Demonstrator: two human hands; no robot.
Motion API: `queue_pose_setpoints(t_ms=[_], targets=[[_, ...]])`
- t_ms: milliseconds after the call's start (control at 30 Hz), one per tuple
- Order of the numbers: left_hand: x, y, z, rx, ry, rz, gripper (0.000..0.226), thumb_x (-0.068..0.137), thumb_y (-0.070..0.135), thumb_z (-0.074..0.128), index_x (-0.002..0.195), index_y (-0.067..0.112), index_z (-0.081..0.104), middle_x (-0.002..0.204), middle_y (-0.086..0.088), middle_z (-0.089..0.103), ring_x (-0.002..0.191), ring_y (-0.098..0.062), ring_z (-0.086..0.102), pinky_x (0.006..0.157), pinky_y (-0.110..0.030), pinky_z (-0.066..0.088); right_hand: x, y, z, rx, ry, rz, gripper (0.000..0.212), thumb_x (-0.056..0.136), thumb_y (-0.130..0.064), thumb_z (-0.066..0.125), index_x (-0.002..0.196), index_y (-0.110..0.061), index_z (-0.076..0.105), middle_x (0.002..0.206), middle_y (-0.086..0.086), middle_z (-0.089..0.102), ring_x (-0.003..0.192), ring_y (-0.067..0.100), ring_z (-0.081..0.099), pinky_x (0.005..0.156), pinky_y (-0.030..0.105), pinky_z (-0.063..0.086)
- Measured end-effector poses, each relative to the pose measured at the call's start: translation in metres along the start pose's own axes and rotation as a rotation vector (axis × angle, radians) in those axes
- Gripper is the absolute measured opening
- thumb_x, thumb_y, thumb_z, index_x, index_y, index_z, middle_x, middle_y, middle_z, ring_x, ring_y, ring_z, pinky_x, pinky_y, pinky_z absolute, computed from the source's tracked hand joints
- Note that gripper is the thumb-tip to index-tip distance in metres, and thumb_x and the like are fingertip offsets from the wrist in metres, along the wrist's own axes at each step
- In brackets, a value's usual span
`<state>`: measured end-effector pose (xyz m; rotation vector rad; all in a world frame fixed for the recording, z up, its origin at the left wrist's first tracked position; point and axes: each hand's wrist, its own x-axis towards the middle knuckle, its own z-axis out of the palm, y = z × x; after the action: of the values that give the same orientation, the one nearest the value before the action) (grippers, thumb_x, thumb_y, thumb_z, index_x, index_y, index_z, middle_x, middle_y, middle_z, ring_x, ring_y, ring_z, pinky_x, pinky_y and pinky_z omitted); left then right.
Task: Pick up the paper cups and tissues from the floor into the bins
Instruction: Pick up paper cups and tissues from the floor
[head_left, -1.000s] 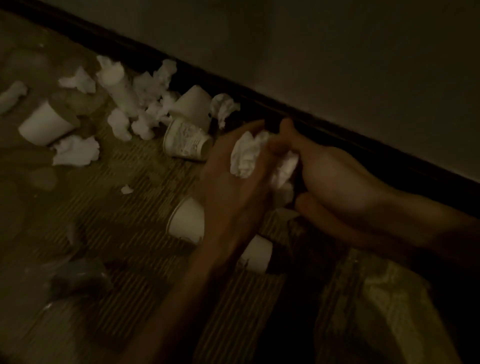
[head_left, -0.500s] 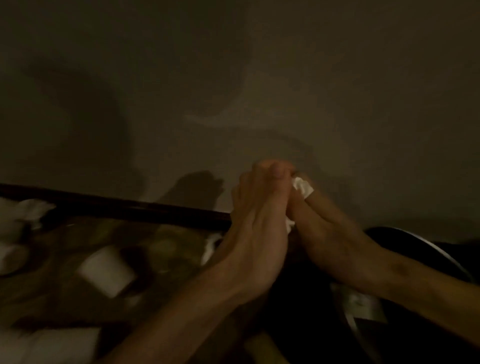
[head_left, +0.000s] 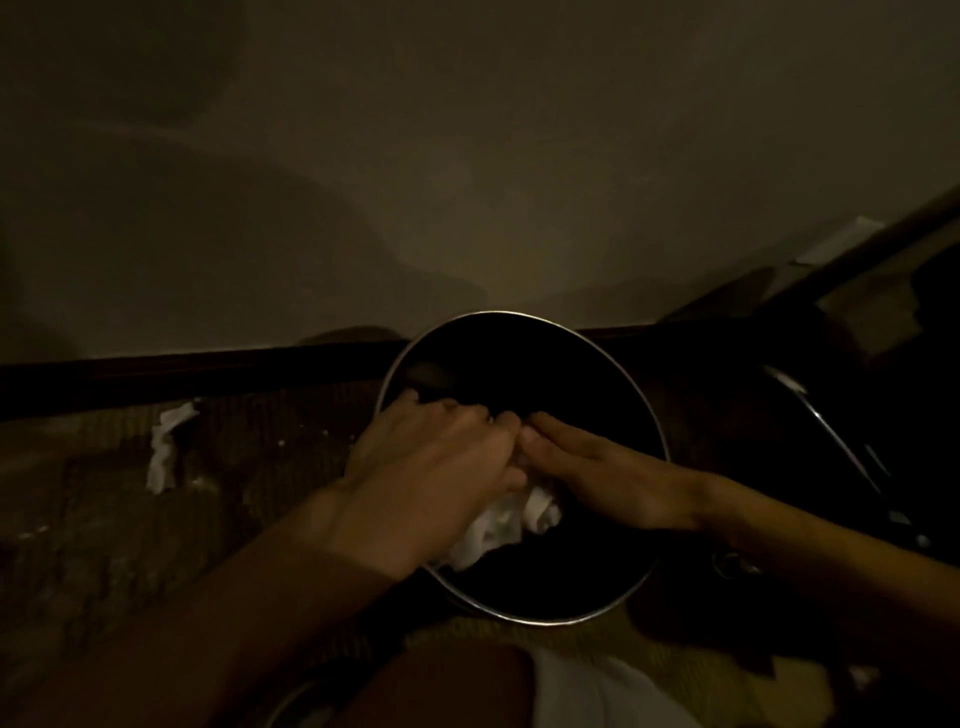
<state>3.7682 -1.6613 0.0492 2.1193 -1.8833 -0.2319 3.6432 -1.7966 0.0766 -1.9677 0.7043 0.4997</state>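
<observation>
Carrying the wad across from the litter by the wall, both hands now sit over the open mouth of the bin (head_left: 524, 314), where a second ago they were bunching paper down at floor level among scattered cups, and half a second ago they were raised in front of the wall. The left hand (head_left: 436, 470) has its fingers (head_left: 467, 415) curled down over the tissues (head_left: 501, 522), gripping them from above, while the right hand (head_left: 602, 480) lays its straighter fingers (head_left: 550, 431) flat against the other side of the wad, pressing more than clasping. The tissues show as a pale crumple beneath the two palms, inside the circle of the rim and just below its level, not yet let go. That puts this load at the point of release: judging by the position, opening the left fingers should be enough to drop it in. The job is far from finished, though. A stray tissue (head_left: 165, 452) lies on the floor (head_left: 104, 519) near the dark skirting board (head_left: 182, 371), and the cups seen a moment earlier are out of view to the left. What looks like the rim of a second bin (head_left: 821, 426) stands to the right, too dim to read clearly.
</observation>
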Motion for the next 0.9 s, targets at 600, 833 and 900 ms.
queue_pose_setpoints(t_ms=[600, 833, 900], targets=[[-0.122, -0.139, 0.008, -0.516, 0.574, -0.883, 0.020, 0.089, 0.040, 0.062, 0.073, 0.027, 0.062, 0.062, 0.013, 0.060, 0.064, -0.001, 0.058, 0.056, -0.026, 0.041, 0.106, -0.154, 0.077, -0.344, -0.102, -0.455, 0.016, 0.094, -0.023, 0.060, 0.086, -0.036, 0.059, 0.068, -0.024, 0.063, 0.063, -0.007, 0.060, 0.054, 0.007, 0.042], [-0.151, -0.189, 0.105, -0.687, 0.304, -1.010, 0.022, 0.097, 0.025, 0.058, 0.117, 0.018, 0.064, 0.110, -0.006, 0.069, 0.096, -0.020, 0.065, 0.078, -0.030, 0.049, 0.210, -0.152, 0.152, -0.538, -0.396, -0.102, 0.015, 0.096, -0.005, 0.050, 0.103, -0.008, 0.063, 0.077, 0.007, 0.056, 0.062, 0.018, 0.053, 0.062, 0.032, 0.047], [-0.150, -0.193, 0.123, -0.675, 0.296, -1.024, 0.030, 0.099, 0.026, 0.055, 0.127, 0.018, 0.060, 0.120, -0.009, 0.067, 0.107, -0.027, 0.063, 0.079, -0.030, 0.046, 0.222, -0.153, 0.162, -0.574, -0.438, -0.053, 0.014, 0.095, -0.004, 0.053, 0.099, -0.013, 0.062, 0.076, 0.004, 0.056, 0.055, 0.016, 0.056, 0.053, 0.028, 0.047]])
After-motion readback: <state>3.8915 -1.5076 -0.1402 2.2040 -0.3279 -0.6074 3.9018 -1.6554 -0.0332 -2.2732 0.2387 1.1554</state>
